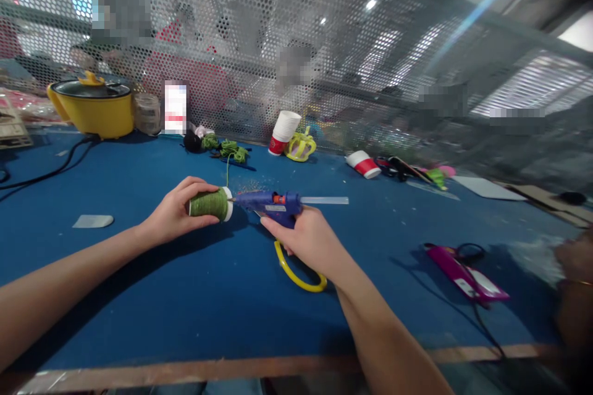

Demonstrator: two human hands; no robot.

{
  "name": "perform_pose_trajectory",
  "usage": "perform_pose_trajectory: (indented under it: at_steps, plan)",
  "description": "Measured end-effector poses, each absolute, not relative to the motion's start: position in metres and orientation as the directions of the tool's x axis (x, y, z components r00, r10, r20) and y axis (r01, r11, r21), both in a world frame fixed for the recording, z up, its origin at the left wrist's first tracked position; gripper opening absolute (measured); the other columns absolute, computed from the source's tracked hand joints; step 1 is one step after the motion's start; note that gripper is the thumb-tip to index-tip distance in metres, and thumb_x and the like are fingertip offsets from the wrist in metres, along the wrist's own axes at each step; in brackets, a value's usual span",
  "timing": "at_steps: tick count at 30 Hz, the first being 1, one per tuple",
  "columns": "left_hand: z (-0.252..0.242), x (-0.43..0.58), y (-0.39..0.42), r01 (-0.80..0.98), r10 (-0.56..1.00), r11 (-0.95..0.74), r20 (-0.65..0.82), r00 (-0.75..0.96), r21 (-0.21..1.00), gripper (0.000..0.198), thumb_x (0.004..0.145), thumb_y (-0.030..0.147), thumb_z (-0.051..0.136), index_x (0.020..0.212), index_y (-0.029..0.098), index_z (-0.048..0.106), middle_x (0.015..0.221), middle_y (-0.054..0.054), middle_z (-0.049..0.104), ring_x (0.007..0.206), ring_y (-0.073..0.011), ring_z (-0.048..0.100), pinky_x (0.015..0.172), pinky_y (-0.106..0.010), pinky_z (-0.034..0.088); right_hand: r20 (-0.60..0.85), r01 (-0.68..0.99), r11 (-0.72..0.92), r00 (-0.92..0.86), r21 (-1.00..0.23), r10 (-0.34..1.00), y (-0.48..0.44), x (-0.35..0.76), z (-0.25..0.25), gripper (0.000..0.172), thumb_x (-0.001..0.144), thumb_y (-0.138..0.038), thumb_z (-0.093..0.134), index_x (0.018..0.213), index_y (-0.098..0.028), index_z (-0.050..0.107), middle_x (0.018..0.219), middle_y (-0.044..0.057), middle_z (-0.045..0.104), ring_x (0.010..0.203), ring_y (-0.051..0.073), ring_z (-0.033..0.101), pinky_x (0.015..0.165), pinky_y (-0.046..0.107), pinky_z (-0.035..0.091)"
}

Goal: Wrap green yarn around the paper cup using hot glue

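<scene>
My left hand (178,213) is wrapped around a cup-like cylinder wound with green yarn (209,203), tipped on its side with its white end to the right. A green strand (227,171) runs from it up towards the bundles of green yarn (233,150) behind. My right hand (308,234) grips a blue hot glue gun (266,200), a clear glue stick (327,200) jutting from its back. The nozzle meets the white end of the cylinder; whether glue is coming out I cannot tell. Below my right hand a curved yellow piece (296,278) shows, partly hidden.
At the back left stand a yellow electric pot (97,112) and a clear jar (147,114). Stacked paper cups (283,133), a yellow woven basket (301,146) and a tipped cup (364,164) line the back. A magenta device (463,274) with a black cord lies right, near another person's hand (574,259).
</scene>
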State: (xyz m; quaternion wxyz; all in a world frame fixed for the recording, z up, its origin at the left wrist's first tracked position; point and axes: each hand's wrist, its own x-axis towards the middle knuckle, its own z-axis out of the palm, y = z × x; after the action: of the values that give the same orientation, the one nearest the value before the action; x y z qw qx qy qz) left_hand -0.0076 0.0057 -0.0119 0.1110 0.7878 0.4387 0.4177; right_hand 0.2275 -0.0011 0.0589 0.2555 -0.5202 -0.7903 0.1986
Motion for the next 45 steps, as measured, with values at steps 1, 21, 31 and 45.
perform_pose_trajectory:
  at_steps: [1, 21, 31, 45]
  plan:
    - [-0.012, -0.008, 0.006, 0.597, 0.791, -0.581, 0.557, 0.254, 0.553, 0.041, 0.072, 0.037, 0.064, 0.107, 0.019, 0.051, 0.102, -0.007, 0.052, 0.095, -0.0204, 0.053, 0.085, -0.038, 0.045, 0.195, 0.723, 0.38, -0.33, -0.577, 0.924, -0.001, 0.228, 0.058, 0.017, 0.072, -0.031, 0.055, 0.061, -0.019, 0.059, 0.043, 0.0, 0.054, 0.051, 0.017, 0.056, 0.048, 0.025, 0.039]
    - [-0.011, -0.006, 0.002, 0.582, 0.765, -0.625, 0.556, 0.324, 0.52, 0.042, 0.073, 0.035, 0.064, 0.111, 0.021, 0.049, 0.108, -0.008, 0.047, 0.101, -0.0219, 0.05, 0.088, -0.038, 0.044, -0.031, 0.52, 0.148, -0.321, -0.841, 0.947, 0.014, 0.233, 0.054, 0.035, 0.072, -0.038, 0.058, 0.047, -0.016, 0.046, 0.037, -0.004, 0.046, 0.036, 0.008, 0.045, 0.047, 0.022, 0.042]
    - [-0.012, -0.004, -0.001, 0.606, 0.702, -0.688, 0.574, 0.42, 0.399, 0.04, 0.077, 0.031, 0.059, 0.114, 0.024, 0.046, 0.112, -0.009, 0.046, 0.106, -0.024, 0.048, 0.09, -0.041, 0.043, -0.07, 0.575, 0.009, -0.115, -0.818, 0.991, 0.091, 0.236, 0.03, 0.028, 0.078, -0.033, 0.053, 0.06, -0.013, 0.056, 0.06, 0.004, 0.061, 0.046, 0.006, 0.05, 0.044, 0.017, 0.04]
    - [-0.011, 0.001, -0.009, 0.563, 0.538, -0.802, 0.654, 0.532, 0.201, 0.04, 0.077, 0.025, 0.06, 0.115, 0.025, 0.047, 0.114, -0.01, 0.041, 0.104, -0.0236, 0.048, 0.086, -0.04, 0.048, 0.065, 0.718, 0.305, -0.342, -0.626, 0.938, 0.077, 0.211, 0.038, 0.043, 0.078, -0.052, 0.046, 0.066, -0.016, 0.066, 0.076, 0.009, 0.065, 0.077, 0.019, 0.058, 0.073, 0.03, 0.041]
